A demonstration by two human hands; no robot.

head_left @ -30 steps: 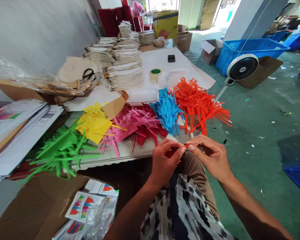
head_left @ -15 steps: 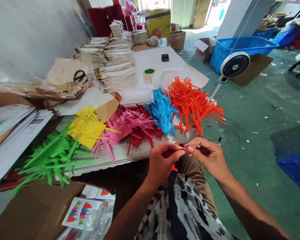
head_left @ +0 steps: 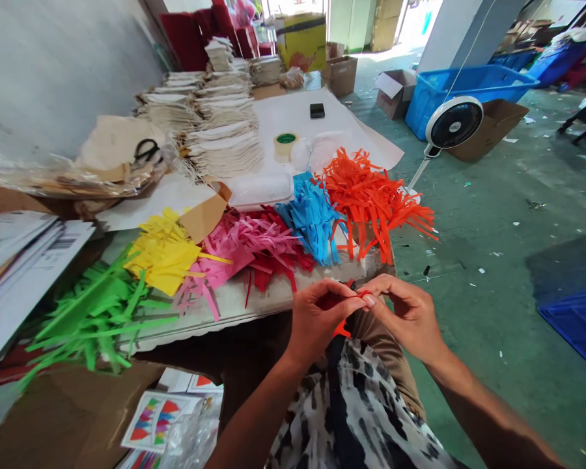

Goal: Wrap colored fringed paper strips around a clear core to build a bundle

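Over my lap, my left hand (head_left: 317, 320) and my right hand (head_left: 407, 316) pinch a small orange paper piece (head_left: 342, 327) between their fingertips, which meet just below the table's front edge. Most of the piece is hidden inside my left fingers. Right behind my hands, on the white table (head_left: 234, 301), lie fringed paper piles: orange (head_left: 371, 198), blue (head_left: 310, 218), pink (head_left: 247, 244), red (head_left: 268, 270), yellow (head_left: 163, 251) and green (head_left: 95, 312).
Stacks of cream cloth bags (head_left: 222, 130), a tape roll (head_left: 285, 144), scissors (head_left: 146, 151) and a black phone (head_left: 317, 110) lie farther back. A white fan (head_left: 453, 124), blue crates (head_left: 461, 88) and cardboard boxes (head_left: 493, 127) stand on the green floor. Printed cards (head_left: 156, 420) lie lower left.
The view has shifted slightly, so everything sits a little to the left. My fingertips have closed tighter together on the orange piece, and a bit of it now shows below my left hand.
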